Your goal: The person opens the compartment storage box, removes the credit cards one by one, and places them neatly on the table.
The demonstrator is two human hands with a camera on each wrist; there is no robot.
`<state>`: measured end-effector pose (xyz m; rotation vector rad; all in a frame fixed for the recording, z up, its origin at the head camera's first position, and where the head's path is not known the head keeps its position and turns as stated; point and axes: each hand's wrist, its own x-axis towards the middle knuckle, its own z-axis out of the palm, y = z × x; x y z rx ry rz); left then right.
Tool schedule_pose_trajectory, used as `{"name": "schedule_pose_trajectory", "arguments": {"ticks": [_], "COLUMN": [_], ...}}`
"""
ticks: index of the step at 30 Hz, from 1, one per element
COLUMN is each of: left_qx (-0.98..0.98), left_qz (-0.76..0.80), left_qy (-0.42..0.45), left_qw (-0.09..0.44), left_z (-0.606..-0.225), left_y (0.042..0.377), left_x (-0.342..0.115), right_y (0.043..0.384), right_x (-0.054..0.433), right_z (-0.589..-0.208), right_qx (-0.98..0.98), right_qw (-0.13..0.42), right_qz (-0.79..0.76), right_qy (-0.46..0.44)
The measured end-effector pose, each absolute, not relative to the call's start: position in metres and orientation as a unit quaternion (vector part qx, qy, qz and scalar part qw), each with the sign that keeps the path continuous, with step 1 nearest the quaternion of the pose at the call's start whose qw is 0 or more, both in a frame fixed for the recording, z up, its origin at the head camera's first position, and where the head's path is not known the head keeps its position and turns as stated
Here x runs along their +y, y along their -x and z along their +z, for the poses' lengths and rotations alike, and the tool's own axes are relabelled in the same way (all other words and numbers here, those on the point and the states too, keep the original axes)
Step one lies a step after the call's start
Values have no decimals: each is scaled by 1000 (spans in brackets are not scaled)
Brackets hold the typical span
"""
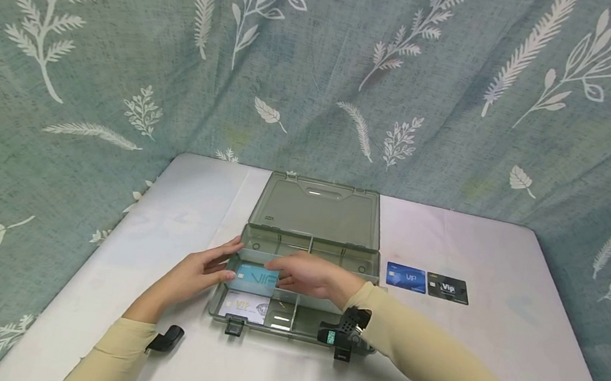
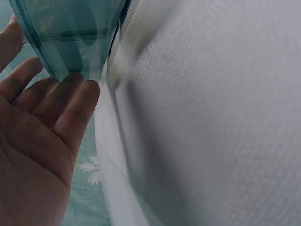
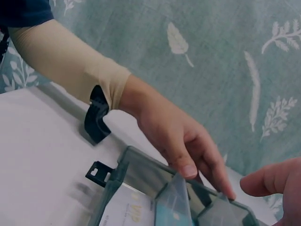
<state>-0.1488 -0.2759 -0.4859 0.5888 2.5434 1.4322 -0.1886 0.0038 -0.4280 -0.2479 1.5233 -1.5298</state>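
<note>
A translucent grey-green divided box (image 1: 291,333) lies with its lid (image 1: 317,207) folded back. In its middle row, at the left end, is a teal VIP card (image 1: 252,279); a white VIP card (image 1: 244,306) lies in the front left compartment. My left hand (image 1: 195,275) touches the box's left end, its fingers (image 2: 77,106) nearly straight against the wall and its thumb at the rim. My right hand (image 1: 311,274) reaches over the middle row, index fingertip overlapping the teal card's upper right corner in the head view. Its other fingertips are partly hidden.
On the white table (image 1: 434,356), right of the box, a blue VIP card (image 1: 406,278) and a black VIP card (image 1: 448,288) lie side by side. Two black latches (image 1: 234,327) stick out at the box's front. A leaf-patterned cloth (image 1: 318,79) hangs behind the table.
</note>
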Motion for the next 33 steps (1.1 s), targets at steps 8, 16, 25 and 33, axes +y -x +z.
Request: {"name": "schedule_pose_trajectory", "arguments": {"ticks": [8,16,25,33], "left_qx": [846,846,843,841], "left_qz": [486,488,493,494], "left_qy": [-200,-198,-193,-198], "left_qw": [86,86,93,94], "left_z": [-486,-484,-486,-486], "left_y": [150,149,150,151], "left_x": [-277,-276,-277,-277], "right_y": [187,187,183,181], "right_x": [-3,-1,3,7], "right_z": [-433,-435,-431,-417], "right_qx": [614,619,628,637], "right_qw": [455,449,430,408], "right_qz": [-637,-635,-638,-641], "right_qy": [96,107,117,129]}}
